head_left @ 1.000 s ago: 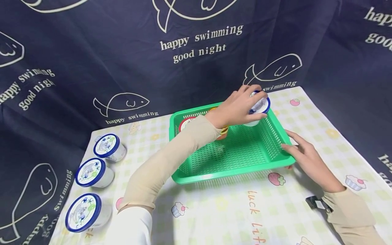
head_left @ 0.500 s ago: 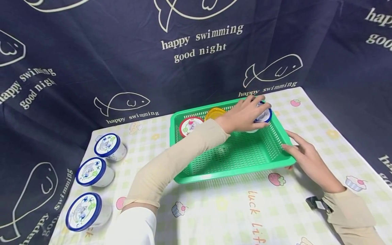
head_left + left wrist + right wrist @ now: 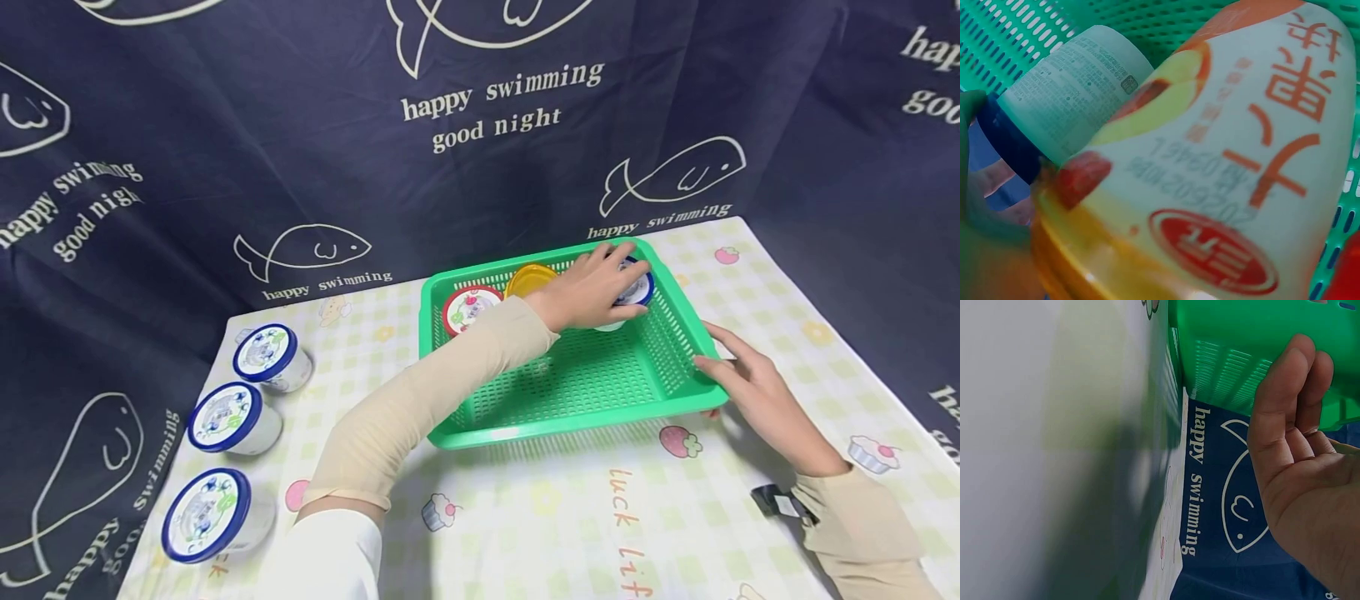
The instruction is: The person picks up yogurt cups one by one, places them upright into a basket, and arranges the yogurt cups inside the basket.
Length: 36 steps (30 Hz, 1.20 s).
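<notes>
With fingers spread over its blue lid, my left hand (image 3: 588,292) grips a white tub (image 3: 636,287) inside the green plastic basket (image 3: 585,423), at the back right. To its left stand a yellow-lidded tub (image 3: 529,280) and a red-lidded tub (image 3: 471,307), partly covered by my left arm. Close up in the left wrist view, the yellow-lidded tub (image 3: 1210,150) shows a fruit label, and the blue-lidded tub (image 3: 1079,94) lies beyond it. My right hand (image 3: 765,404) holds the basket's right side, thumb at the rim and fingers against the outside wall.
Several more tubs stand outside the basket. Three with blue lids, a far tub (image 3: 266,357), a middle tub (image 3: 228,417) and a near tub (image 3: 210,515), line the left table edge. A dark blue curtain (image 3: 480,192) hangs behind the checked tablecloth (image 3: 525,525).
My left hand has lowered the blue-lidded tub into the basket's back right and drawn it slightly left. The red and yellow lids have come into fuller view. My right hand stays on the basket.
</notes>
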### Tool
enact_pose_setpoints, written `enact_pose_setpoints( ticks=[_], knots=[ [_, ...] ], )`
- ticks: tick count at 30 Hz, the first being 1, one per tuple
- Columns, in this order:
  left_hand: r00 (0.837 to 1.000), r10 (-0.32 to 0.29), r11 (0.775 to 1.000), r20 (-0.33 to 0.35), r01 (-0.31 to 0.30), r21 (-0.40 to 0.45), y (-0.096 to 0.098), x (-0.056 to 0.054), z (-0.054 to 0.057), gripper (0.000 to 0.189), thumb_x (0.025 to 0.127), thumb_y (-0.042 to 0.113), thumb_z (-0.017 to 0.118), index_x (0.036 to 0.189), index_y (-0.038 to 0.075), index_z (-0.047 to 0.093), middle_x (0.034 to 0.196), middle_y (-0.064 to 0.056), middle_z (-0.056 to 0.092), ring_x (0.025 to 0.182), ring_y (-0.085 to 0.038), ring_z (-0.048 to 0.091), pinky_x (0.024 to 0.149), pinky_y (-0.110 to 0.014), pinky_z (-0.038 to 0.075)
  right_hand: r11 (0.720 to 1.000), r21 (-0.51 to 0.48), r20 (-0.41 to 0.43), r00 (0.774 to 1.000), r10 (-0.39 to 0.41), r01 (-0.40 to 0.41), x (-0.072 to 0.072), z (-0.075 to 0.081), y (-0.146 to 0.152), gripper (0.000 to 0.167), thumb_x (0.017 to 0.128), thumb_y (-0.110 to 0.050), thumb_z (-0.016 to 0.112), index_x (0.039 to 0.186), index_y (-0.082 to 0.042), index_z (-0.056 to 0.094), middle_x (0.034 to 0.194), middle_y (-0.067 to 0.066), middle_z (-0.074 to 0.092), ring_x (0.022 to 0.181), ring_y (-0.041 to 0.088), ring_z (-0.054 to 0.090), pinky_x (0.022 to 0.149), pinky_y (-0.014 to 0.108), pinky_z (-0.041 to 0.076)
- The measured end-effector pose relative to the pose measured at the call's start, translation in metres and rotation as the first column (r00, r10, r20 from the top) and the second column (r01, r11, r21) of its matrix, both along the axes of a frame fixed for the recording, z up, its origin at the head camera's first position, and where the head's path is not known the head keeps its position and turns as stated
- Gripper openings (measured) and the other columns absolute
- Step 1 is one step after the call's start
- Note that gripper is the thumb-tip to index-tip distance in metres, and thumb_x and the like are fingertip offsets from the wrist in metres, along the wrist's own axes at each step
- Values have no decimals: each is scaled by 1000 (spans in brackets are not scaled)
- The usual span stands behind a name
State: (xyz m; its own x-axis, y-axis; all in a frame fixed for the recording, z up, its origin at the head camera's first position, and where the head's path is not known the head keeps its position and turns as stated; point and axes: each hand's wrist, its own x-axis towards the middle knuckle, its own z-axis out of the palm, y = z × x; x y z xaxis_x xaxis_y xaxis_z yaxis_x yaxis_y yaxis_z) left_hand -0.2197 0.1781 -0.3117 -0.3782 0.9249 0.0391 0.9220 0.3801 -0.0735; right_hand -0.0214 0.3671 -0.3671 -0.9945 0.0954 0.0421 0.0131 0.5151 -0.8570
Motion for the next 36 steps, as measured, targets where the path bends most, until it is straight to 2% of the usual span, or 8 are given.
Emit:
enact_pose_setpoints(
  ticks=[6, 9, 13, 19, 22, 28, 36],
  knots=[
    [997, 75, 993, -10, -75, -93, 0, 0, -6, 67, 99, 63, 40, 154, 25, 33, 154, -7, 33, 137, -29, 35, 111, -46, 32, 1000, 3, 1, 1000, 3, -3, 0, -1, -1, 55, 106, -29, 49, 157, -21, 30, 84, 10, 74, 65, 23, 70, 68, 21, 47],
    [994, 109, 985, -22, -111, -130, -2, 1, -5, 69, 98, 65, 39, 155, 27, 32, 155, -5, 34, 140, -29, 34, 115, -53, 24, 1000, 9, 5, 1000, -1, 1, -1, -1, -1, 56, 106, -30, 49, 157, -21, 30, 85, 9, 73, 64, 23, 70, 68, 21, 47],
    [991, 129, 981, -19, -131, -142, -6, 2, 0, 72, 96, 69, 40, 155, 30, 30, 155, -4, 34, 142, -27, 33, 117, -58, 17, 1000, 11, 10, 1000, -4, 3, -1, -2, -2, 56, 106, -30, 49, 157, -21, 30, 83, 9, 73, 63, 23, 69, 67, 22, 47],
    [993, 117, 989, -17, -118, -92, -17, 5, 7, 70, 95, 70, 40, 152, 30, 33, 152, -3, 37, 140, -28, 33, 116, -58, 18, 1000, 12, 9, 1000, 0, 0, -2, -2, -2, 56, 106, -29, 49, 157, -21, 30, 84, 7, 73, 66, 20, 70, 68, 20, 47],
    [992, 120, 991, -42, -122, -57, -24, 7, 17, 70, 95, 70, 38, 152, 30, 32, 153, -3, 36, 142, -28, 31, 116, -58, 17, 1000, 7, 13, 1000, 0, 0, -2, -1, -1, 56, 106, -29, 49, 157, -22, 30, 80, 7, 73, 63, 23, 69, 68, 20, 46],
    [983, 169, 986, -69, -170, 5, -47, 11, 40, 71, 96, 71, 34, 155, 32, 29, 158, -2, 30, 144, -24, 28, 117, -56, 17, 1000, 2, 23, 1000, 3, -3, -6, -1, -2, 56, 106, -28, 49, 158, -23, 29, 78, 6, 72, 60, 25, 67, 67, 21, 45],
    [966, 255, 966, -42, -252, 54, -81, 8, 48, 71, 96, 71, 34, 156, 32, 29, 158, -1, 30, 144, -21, 27, 117, -54, 16, 1000, -5, 49, 999, -12, 13, -4, -3, -1, 56, 105, -28, 50, 157, -24, 30, 80, 2, 73, 61, 24, 68, 66, 21, 47]
  ],
)
